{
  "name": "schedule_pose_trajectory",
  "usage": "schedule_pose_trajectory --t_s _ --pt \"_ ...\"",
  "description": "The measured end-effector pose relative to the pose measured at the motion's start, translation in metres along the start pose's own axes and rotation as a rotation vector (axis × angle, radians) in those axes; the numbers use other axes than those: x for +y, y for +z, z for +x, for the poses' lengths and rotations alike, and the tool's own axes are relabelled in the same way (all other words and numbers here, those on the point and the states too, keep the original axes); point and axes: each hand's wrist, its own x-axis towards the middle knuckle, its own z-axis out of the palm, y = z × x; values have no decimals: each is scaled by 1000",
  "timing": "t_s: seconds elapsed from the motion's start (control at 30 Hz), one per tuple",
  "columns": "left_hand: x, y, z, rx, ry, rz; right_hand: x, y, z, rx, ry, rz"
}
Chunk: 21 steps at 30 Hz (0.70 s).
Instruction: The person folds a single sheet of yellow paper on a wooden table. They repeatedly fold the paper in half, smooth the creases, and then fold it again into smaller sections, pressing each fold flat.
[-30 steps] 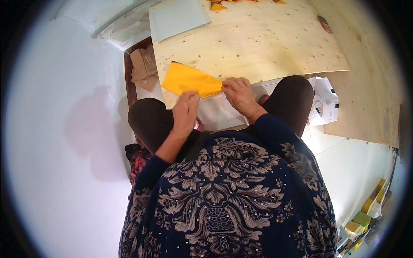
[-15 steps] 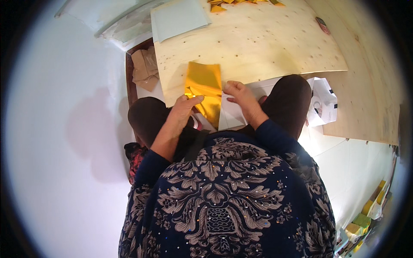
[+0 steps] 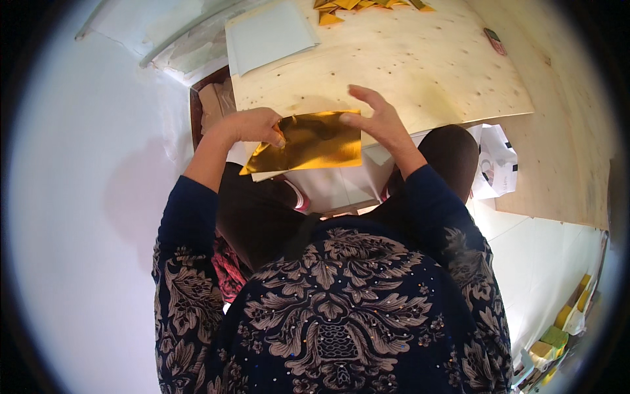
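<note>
The gold foil sheet point(image 3: 308, 142), which was showing its yellow side half a second ago, is now turned shiny side up and lifted over the near edge of the plywood table point(image 3: 426, 65). The left hand point(image 3: 252, 126) is pinching its left edge; the right hand point(image 3: 377, 118) is pressing its right corner, other fingers spread. So the folding is going on. A pale blue sheet point(image 3: 269, 33) is lying far left, yellow folded pieces point(image 3: 361, 6) at the top, a white bag point(image 3: 495, 161) on the right.

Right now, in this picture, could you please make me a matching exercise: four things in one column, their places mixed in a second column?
1. gold sheet
2. pale blue pad
3. gold folded pieces
4. white bag

a. right of the person's knee
b. between left hand and right hand
c. board's far left corner
d. board's far edge, middle

Pairs: 1-b, 2-c, 3-d, 4-a
</note>
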Motion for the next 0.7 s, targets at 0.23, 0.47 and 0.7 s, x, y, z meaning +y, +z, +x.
schedule_pose_trajectory --t_s 0.23,0.47,0.7 --pt "-15 -24 45 -88 38 101 10 46 54 -295 21 -305" --pt "-54 -10 79 100 -42 -138 40 64 86 -269 89 -546" --pt "-59 9 96 360 -57 -705 38 69 91 -299 185 -639"
